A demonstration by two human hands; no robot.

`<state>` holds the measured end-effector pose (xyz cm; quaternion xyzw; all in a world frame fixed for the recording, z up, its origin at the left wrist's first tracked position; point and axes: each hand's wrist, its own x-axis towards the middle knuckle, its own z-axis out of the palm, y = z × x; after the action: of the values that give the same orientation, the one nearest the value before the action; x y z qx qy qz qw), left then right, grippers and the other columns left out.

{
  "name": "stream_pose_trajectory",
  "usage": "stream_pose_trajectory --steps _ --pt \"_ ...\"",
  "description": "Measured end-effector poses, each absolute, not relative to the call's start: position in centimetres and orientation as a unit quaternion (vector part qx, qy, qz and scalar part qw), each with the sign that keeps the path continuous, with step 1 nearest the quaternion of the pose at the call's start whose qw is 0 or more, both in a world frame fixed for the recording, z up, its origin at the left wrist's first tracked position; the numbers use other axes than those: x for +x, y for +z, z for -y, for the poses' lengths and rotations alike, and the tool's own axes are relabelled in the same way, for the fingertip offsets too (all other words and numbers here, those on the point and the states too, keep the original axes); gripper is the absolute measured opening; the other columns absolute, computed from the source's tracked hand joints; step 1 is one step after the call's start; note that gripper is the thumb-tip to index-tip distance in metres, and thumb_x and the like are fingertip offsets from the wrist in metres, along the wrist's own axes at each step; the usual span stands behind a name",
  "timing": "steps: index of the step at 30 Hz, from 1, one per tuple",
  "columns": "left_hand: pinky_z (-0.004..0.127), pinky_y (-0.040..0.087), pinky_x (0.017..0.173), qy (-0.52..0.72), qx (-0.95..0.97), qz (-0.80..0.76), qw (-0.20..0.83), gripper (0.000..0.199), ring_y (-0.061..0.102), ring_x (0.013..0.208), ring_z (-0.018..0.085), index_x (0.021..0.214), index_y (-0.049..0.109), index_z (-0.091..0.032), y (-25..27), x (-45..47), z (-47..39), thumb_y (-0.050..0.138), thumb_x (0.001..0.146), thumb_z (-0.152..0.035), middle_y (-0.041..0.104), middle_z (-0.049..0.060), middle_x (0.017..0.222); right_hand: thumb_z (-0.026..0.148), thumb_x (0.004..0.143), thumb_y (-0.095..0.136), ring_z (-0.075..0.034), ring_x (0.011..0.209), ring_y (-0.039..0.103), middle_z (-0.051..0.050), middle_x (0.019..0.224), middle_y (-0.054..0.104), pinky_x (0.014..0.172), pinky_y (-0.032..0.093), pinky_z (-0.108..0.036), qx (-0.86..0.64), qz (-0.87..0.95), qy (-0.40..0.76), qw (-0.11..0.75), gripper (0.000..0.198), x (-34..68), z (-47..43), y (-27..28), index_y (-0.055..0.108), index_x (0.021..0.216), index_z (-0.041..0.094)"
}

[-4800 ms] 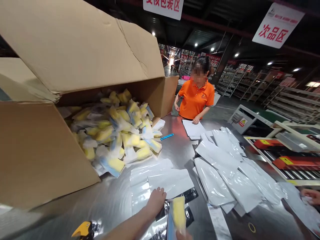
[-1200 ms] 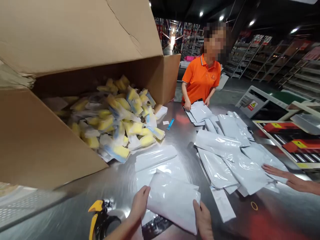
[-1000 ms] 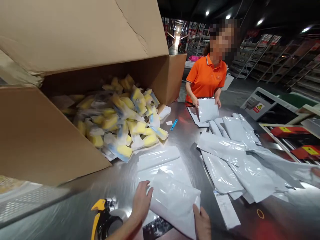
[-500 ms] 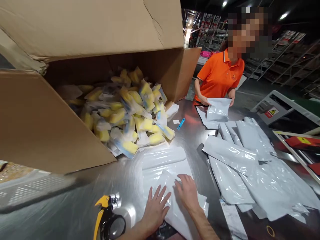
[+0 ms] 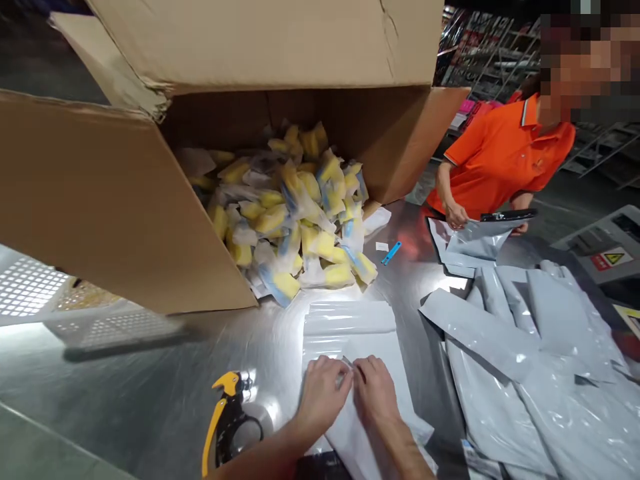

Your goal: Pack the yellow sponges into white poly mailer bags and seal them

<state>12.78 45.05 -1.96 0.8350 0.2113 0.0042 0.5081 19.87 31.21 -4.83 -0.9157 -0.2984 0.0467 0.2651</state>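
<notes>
Several pale grey poly mailers [image 5: 350,318] lie stacked flat on the metal table in front of me. Over the middle of the stack, my left hand [image 5: 323,393] has its fingers curled together, pinching the corner of the top mailer. Right beside it, my right hand [image 5: 379,390] is closed on the same corner, with the fingertips of both hands nearly touching. Part of the top mailer is hidden beneath my hands and forearms. To the left of my hands rests a black and yellow tape dispenser [image 5: 227,417].
A large open cardboard box [image 5: 215,233] holds several yellow items in clear wrapping [image 5: 300,227]. A blue cutter [image 5: 391,253] lies near it. Grey mailers [image 5: 500,373] are piled at right. A person in an orange shirt [image 5: 505,160] handles a mailer across the table. A white basket [image 5: 115,327] sits left.
My hands went from spread flat on the mailers to pinched together at the top one's corner. My view has swung left. The other person's mailer now shows a dark edge.
</notes>
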Motion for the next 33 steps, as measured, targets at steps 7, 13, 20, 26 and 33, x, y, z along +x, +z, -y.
stream_pose_trajectory --steps 7,13,20,26,33 --pt "0.029 0.047 0.046 -0.154 0.54 -0.341 0.753 0.047 0.059 0.051 0.017 0.082 0.049 -0.022 -3.8 14.0 -44.0 0.052 0.08 -0.069 0.061 0.001 0.071 0.014 0.1 0.045 -0.021 0.074 0.047 -0.004 0.077 0.06 0.07 0.031 -0.032 -0.892 0.363 -0.092 0.253 0.027 18.5 -31.7 -5.4 0.066 0.085 0.02" --pt "0.026 0.045 0.044 -0.123 0.553 -0.336 0.752 0.028 0.055 0.043 0.016 0.079 0.047 -0.024 -5.0 14.1 -43.7 0.053 0.086 -0.05 0.054 -0.005 0.051 0.018 0.1 0.049 -0.02 0.081 0.061 -0.003 0.087 0.073 0.075 0.036 -0.032 -0.915 0.326 0.036 0.237 0.024 19.1 -31.6 -4.0 0.072 0.099 0.022" --pt "0.022 0.038 0.041 -0.117 0.61 -0.32 0.715 0.023 0.052 0.039 0.013 0.068 0.047 -0.025 -6.2 13.6 -43.6 0.056 0.083 -0.039 0.052 -0.006 0.045 0.014 0.093 0.047 -0.024 0.077 0.064 -0.012 0.082 0.075 0.07 0.029 -0.036 -0.913 0.323 0.2 0.151 0.028 21.1 -33.4 -1.4 0.071 0.079 0.019" --pt "0.025 0.042 0.043 -0.114 0.615 -0.331 0.707 0.024 0.056 0.049 0.013 0.071 0.047 -0.023 -6.5 13.0 -43.4 0.048 0.084 -0.044 0.059 -0.001 0.069 0.026 0.089 0.044 -0.02 0.073 0.059 -0.007 0.075 0.07 0.069 0.034 -0.032 -0.906 0.221 0.237 0.273 0.026 23.3 -32.2 -3.2 0.063 0.072 0.021" --pt "0.057 0.041 0.114 0.019 0.897 0.04 0.44 0.05 0.057 0.131 0.038 0.133 0.063 -0.021 -6.7 9.9 -41.7 0.065 0.089 -0.047 0.065 0.015 0.138 0.051 0.073 0.047 -0.017 0.062 0.05 0.001 0.058 0.056 0.061 0.04 -0.029 -0.851 0.042 0.269 0.449 0.033 25.7 -29.4 -6.1 0.056 0.06 0.021"
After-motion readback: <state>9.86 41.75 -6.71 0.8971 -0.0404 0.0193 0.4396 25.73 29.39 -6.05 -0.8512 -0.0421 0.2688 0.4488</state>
